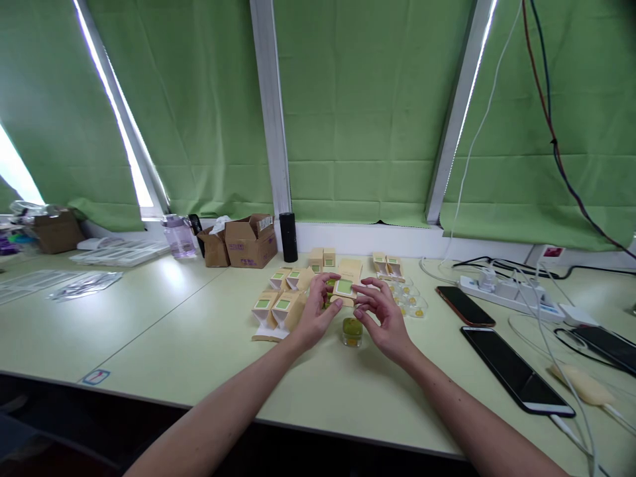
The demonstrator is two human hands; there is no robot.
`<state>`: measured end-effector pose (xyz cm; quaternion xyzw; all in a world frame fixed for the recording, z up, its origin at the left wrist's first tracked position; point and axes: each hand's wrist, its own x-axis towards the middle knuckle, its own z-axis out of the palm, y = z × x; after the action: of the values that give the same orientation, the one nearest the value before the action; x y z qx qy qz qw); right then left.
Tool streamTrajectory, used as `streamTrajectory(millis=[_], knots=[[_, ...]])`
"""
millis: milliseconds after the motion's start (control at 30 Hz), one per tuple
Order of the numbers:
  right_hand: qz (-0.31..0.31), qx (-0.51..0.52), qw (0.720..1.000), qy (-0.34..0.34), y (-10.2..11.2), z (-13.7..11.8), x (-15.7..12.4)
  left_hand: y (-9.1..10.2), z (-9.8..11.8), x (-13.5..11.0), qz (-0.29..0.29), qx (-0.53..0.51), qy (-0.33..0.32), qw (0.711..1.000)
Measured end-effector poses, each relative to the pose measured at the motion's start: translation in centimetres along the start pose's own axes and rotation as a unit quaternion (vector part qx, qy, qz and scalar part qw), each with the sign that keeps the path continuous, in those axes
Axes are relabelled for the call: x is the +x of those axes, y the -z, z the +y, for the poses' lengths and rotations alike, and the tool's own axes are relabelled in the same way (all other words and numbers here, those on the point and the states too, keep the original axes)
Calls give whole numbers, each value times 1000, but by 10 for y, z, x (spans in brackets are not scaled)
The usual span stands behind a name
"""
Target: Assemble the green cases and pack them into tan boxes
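Note:
A small beige cardboard box (344,287) with a green panel is between my two hands, above the table. My left hand (315,315) curls around its left side, thumb in front. From the right, the bent fingertips of my right hand (385,321) meet the box's edge, its thumb lower down and apart from the box. Just below stands a small clear jar (352,332) with a green lid. Beside my left hand are several beige box pieces (274,310) with green panels. Partly hidden behind the held box is another beige piece (350,267).
Clear domed pieces with yellow spots (411,305) lie at right, near more beige boxes (387,265). Farther right are two phones (517,368), a power strip (511,297) and loose cables. Cardboard boxes (251,244), a black cylinder (288,237) and a bottle (179,237) line the back.

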<state>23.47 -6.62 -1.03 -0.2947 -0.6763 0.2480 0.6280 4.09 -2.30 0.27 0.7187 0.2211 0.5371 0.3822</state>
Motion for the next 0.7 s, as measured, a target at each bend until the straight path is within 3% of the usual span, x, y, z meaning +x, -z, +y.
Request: streamTrajectory(millis=[367,700], knots=[[2,-15,1000,5,-1,2,0,0,-3,0,5,6,3,1000],[33,-18,999,-5,-2,1,2,-2,3,-1,14,92,-61,994]])
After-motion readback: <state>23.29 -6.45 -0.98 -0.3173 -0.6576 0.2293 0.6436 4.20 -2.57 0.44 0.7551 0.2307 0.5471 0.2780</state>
